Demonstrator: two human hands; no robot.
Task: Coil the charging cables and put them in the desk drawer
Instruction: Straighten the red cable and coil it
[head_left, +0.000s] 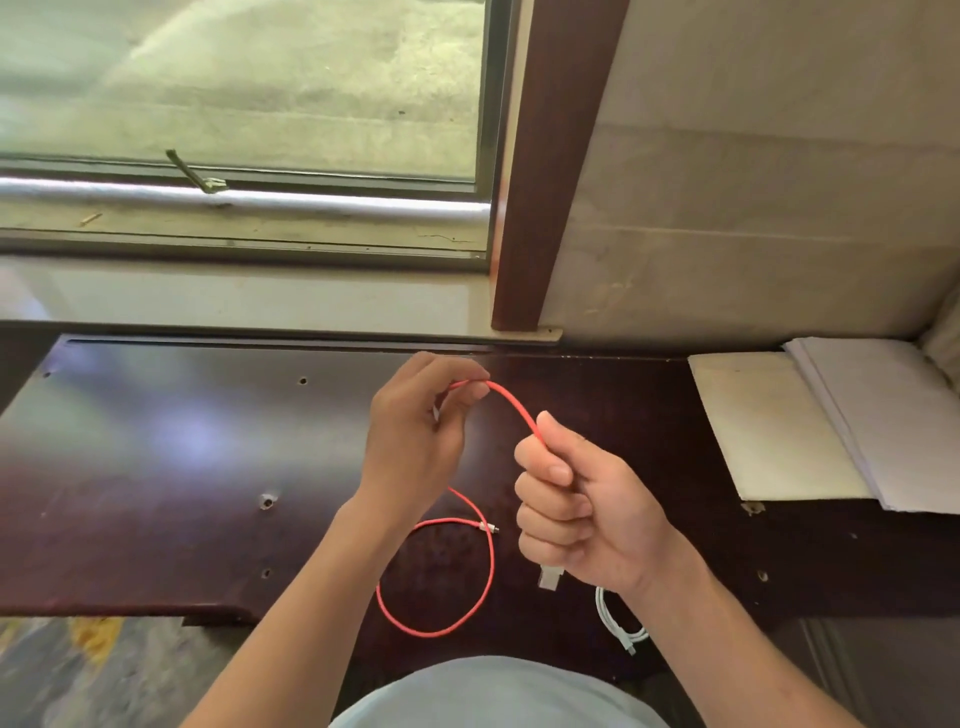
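Currently, left hand pinching red cable, right hand fisted round it, slack looped on near desk, white cable at right.

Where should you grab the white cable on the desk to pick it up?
Grip the white cable on its looped middle, coming straight down from above. It lies flat on the desk, partly hidden under the right hand's wrist, so the bends nearest the desk's front edge are easiest to pinch. The small plug end would probably leave the rest dangling.
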